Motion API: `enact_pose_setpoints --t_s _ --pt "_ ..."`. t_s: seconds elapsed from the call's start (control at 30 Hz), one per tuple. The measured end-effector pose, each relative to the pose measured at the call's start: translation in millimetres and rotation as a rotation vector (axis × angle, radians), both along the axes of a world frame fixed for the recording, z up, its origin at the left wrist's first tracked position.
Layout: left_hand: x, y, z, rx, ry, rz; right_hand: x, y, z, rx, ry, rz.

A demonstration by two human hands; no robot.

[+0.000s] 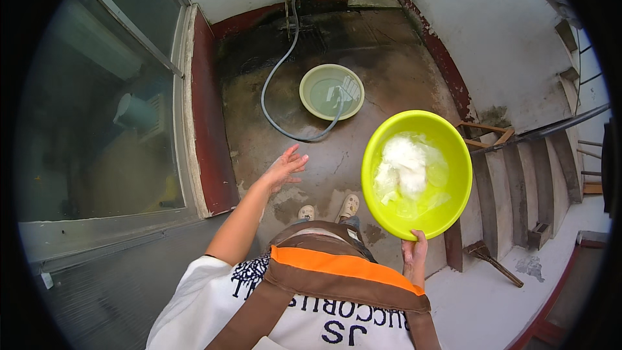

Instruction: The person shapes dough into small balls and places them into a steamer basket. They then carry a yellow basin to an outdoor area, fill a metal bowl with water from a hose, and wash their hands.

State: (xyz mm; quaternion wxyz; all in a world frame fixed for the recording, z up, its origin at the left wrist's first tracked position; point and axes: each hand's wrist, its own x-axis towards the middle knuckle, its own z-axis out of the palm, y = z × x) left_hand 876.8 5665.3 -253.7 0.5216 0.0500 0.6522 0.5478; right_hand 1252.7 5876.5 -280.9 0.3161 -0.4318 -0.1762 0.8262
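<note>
A bright yellow-green plastic basin (368, 175) is at my right side, with wet white cloth (408, 163) lying in it. My right hand (415, 252) grips its near rim. My left hand (286, 170) reaches out over the floor, holding nothing, its fingers spread. Beyond it, a pale cream basin (307, 104) holding water stands on the wet concrete floor. A grey hose (266, 90) comes down by the far wall, curves along the floor and ends inside the cream basin.
Concrete steps (491, 204) rise on the right, with a small wooden frame (491, 131) and a wooden-handled brush (500, 267) on them. A glazed window or door (112, 107) and a red-painted wall base (206, 112) border the left. My feet in light clogs (349, 205) stand below me.
</note>
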Motion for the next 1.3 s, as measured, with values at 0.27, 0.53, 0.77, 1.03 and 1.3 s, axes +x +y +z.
enact_pose_setpoints --t_s 0.27,0.53,0.77,1.03,1.3 --pt "17.2 41.1 -48.2 0.227 -0.401 0.263 -187.2 79.4 -36.9 0.026 -0.013 0.62" --pt "12.8 10.1 -141.2 0.083 -0.334 0.918 -317.1 69.3 -113.6 0.03 -0.006 1.149" --pt "0.1 -51.4 -309.8 0.062 -0.453 1.245 -379.6 60.4 -212.4 0.369 -0.457 1.276" --pt "-14.7 -131.6 -555.2 0.11 -0.541 1.464 -147.8 177.5 -320.3 0.208 -0.934 1.171" --pt "-81.0 -175.1 -662.2 0.037 -0.453 1.622 -3.9 206.4 -262.1 -0.019 -1.3 1.041"
